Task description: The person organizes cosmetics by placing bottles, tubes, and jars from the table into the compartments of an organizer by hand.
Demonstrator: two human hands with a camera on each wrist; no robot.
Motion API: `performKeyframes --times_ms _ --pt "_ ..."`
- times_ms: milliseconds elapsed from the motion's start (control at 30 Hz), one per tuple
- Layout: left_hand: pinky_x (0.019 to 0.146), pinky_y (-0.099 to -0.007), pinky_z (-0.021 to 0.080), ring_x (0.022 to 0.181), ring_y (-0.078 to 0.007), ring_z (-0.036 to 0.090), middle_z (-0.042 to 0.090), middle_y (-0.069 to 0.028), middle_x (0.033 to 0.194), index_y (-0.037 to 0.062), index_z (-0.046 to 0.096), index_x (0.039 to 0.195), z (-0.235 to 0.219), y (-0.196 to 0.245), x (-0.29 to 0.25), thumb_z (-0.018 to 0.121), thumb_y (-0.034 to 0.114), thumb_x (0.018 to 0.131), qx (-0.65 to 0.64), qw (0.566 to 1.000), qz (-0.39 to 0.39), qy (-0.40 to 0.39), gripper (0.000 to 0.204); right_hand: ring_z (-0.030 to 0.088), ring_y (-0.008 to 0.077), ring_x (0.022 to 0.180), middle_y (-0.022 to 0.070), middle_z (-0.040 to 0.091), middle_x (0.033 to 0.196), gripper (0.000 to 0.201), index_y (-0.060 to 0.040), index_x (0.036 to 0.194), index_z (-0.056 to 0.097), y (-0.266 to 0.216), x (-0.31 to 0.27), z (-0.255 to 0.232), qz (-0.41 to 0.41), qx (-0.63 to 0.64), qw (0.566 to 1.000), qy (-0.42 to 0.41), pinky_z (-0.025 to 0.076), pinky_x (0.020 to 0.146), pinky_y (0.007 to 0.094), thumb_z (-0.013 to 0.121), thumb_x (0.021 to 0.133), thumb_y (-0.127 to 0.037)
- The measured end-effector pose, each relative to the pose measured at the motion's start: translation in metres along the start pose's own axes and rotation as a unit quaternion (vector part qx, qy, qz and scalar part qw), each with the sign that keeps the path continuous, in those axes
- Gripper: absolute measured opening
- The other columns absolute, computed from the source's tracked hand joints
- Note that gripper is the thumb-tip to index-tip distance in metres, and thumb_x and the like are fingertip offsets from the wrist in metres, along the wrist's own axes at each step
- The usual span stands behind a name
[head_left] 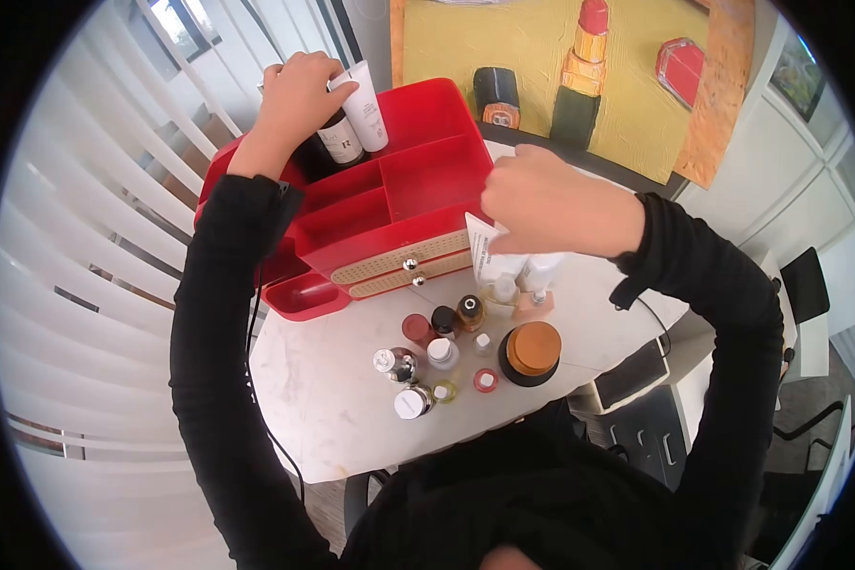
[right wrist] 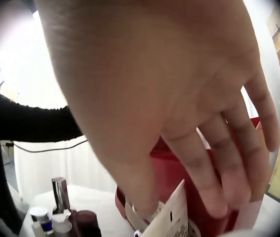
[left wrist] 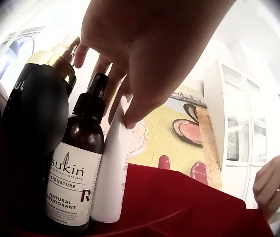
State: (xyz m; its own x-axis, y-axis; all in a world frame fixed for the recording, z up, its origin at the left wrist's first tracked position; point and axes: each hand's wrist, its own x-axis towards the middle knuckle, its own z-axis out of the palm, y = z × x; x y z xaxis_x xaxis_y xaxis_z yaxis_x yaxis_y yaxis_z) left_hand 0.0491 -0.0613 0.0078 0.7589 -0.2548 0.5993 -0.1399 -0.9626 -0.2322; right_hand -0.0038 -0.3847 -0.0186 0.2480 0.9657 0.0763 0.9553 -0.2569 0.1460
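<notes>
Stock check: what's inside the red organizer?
Red organizer, back section: white tube pinched by left hand, deodorant, dark bottles, partly hidden in the head view. Drawers closed; contents not visible.

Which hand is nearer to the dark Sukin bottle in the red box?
The left hand, on the white tube beside the bottle. The right hand is farther off, by the tubes outside the box.

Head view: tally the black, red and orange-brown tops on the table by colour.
Black tops: 2
Red top: 1
Orange-brown top: 1
Total: 4
Counted in plain sight only; the right hand may hide more.
</notes>
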Motion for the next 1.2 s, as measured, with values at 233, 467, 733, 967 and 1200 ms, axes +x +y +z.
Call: performKeyframes --times_ms 233,467,733,967,1200 --pt "0.098 -0.0508 0.036 0.104 -0.0248 0.06 0.07 -0.0046 0.096 0.0115 0.075 0.095 -0.01 0.006 0.001 0.068 0.03 0.088 0.009 1.0 -0.011 -0.01 0.021 0.062 0.026 0.086 0.0081 0.064 0.079 0.021 -0.0043 0.074 0.066 -0.009 0.006 0.032 0.058 -0.008 0.998 -0.037 0.044 0.075 0.0399 0.075 0.076 -0.024" --pt "0.096 -0.0517 0.036 0.103 -0.0259 0.061 0.07 -0.0045 0.095 0.0119 0.074 0.094 -0.006 0.005 -0.003 0.068 0.029 0.087 -0.002 1.0 -0.019 -0.004 0.019 0.066 0.0284 0.078 0.0099 0.065 0.078 0.019 -0.0052 0.084 0.068 0.011 0.001 -0.014 -0.014 0.022 0.962 0.271 0.051 0.069 0.0394 0.073 0.082 -0.024" --pt "0.091 -0.0533 0.041 0.1 -0.0273 0.062 0.07 -0.0042 0.094 0.0151 0.074 0.095 -0.005 0.007 0.003 0.069 0.035 0.084 0.019 0.999 -0.032 -0.011 0.023 0.069 0.0298 0.069 0.0197 0.07 0.083 0.024 0.0069 0.1 0.07 0.057 0.065 -0.094 0.105 0.271 0.894 0.34 0.054 0.066 0.0385 0.068 0.08 -0.007" --pt "0.089 -0.0501 0.04 0.094 -0.0246 0.062 0.07 -0.0017 0.09 0.0124 0.071 0.091 -0.004 0.005 0.001 0.069 0.035 0.085 0.017 0.999 -0.031 -0.019 0.023 0.069 0.0263 0.07 0.0202 0.07 0.084 0.026 0.0039 0.101 0.07 0.134 0.141 -0.009 0.036 0.013 0.925 0.379 0.054 0.069 0.0373 0.071 0.079 -0.012" --pt "0.091 -0.0479 0.039 0.095 -0.0231 0.065 0.072 -0.0016 0.093 0.0127 0.072 0.094 -0.009 0.0 0.009 0.066 0.032 0.084 -0.022 0.995 -0.06 -0.081 0.023 0.069 0.0196 0.071 0.0143 0.069 0.086 0.028 -0.0036 0.103 0.071 0.157 0.162 0.017 0.084 0.214 0.91 0.346 0.055 0.067 0.0327 0.072 0.089 -0.028"
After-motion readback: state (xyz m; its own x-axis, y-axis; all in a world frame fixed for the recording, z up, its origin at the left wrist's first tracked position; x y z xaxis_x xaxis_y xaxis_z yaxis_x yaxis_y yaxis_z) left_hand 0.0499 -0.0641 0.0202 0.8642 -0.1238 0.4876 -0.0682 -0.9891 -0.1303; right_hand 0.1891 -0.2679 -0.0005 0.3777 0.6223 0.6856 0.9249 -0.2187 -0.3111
